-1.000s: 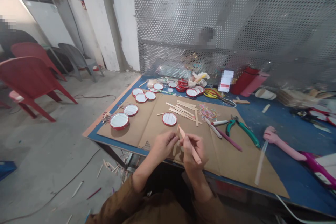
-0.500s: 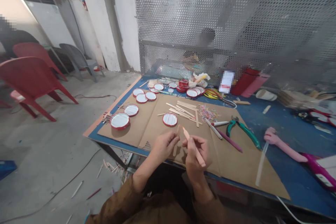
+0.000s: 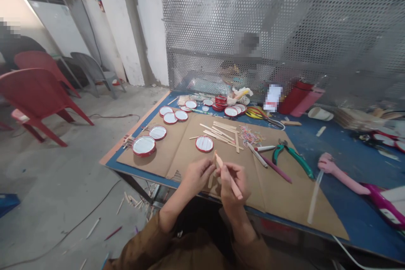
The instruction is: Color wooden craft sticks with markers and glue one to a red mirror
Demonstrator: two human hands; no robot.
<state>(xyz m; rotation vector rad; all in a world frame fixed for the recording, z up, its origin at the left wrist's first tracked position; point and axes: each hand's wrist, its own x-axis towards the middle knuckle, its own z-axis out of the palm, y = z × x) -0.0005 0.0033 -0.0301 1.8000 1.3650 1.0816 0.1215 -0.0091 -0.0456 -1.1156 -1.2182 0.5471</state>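
Observation:
My left hand [image 3: 198,175] is closed on a thin wooden stick [image 3: 214,157] that stands up from its fingertips. In my right hand [image 3: 233,181] is a pale pink marker [image 3: 234,187], its tip touching or very near the top of the stick. Another wooden stick [image 3: 210,180] shows just below my fingers. Just beyond my hands a round red-rimmed lid [image 3: 204,144] rests on the brown cardboard [image 3: 186,143]. Several flat wooden sticks [image 3: 223,134] lie behind it, beside a heap of coloured rubber bands [image 3: 249,135].
Green-handled pliers [image 3: 299,161], a purple pen [image 3: 277,169] and white markers [image 3: 257,155] lie to the right. A pink and magenta glue gun [image 3: 348,179] is farther right. More lids [image 3: 144,146] sit at the left. A perforated metal screen [image 3: 215,25] stands behind the blue table [image 3: 294,135].
My right hand has moved slightly left, bringing the marker tip to the top of the stick. My left hand has hardly moved.

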